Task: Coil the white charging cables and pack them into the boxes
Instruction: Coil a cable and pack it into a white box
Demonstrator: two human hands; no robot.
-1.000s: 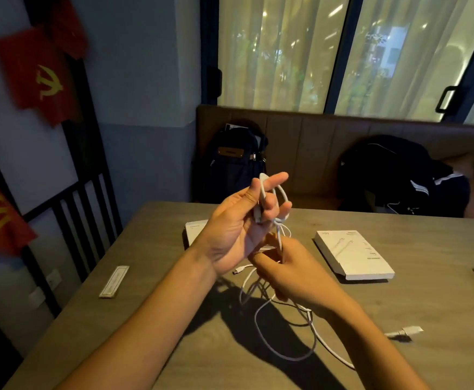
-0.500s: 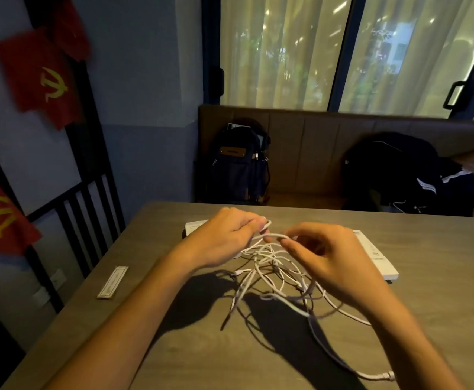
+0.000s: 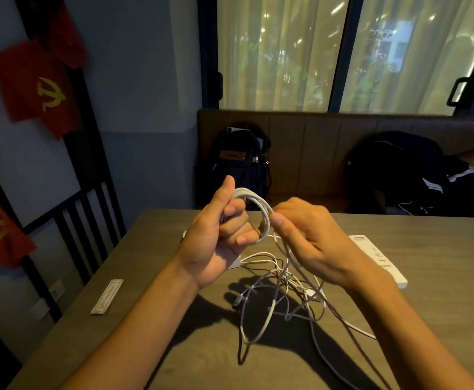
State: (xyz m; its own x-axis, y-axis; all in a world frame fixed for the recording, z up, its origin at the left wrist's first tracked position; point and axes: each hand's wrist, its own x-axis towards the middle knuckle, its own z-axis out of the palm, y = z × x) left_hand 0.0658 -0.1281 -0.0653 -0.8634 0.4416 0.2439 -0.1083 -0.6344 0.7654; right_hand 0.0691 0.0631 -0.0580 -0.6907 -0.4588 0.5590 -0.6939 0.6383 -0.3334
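Observation:
My left hand (image 3: 216, 235) is raised above the table and grips a small coil of white charging cable (image 3: 259, 212), looped round its fingers with the thumb up. My right hand (image 3: 311, 237) pinches the same cable just right of the coil. The loose remainder of white cable (image 3: 280, 291) hangs down and lies tangled on the table below both hands. One white box (image 3: 379, 260) lies flat to the right, partly hidden by my right hand. A second white box (image 3: 234, 264) peeks out behind my left wrist.
The grey wooden table (image 3: 441, 277) carries a thin packet (image 3: 107, 296) near its left edge. Beyond the far edge stands a padded bench with a dark backpack (image 3: 240, 164) and a black jacket (image 3: 410, 175). A black railing runs along the left.
Both hands rose from the table; the left hand now holds several loops of cable where earlier both hands were pulling at the tangle lower down.

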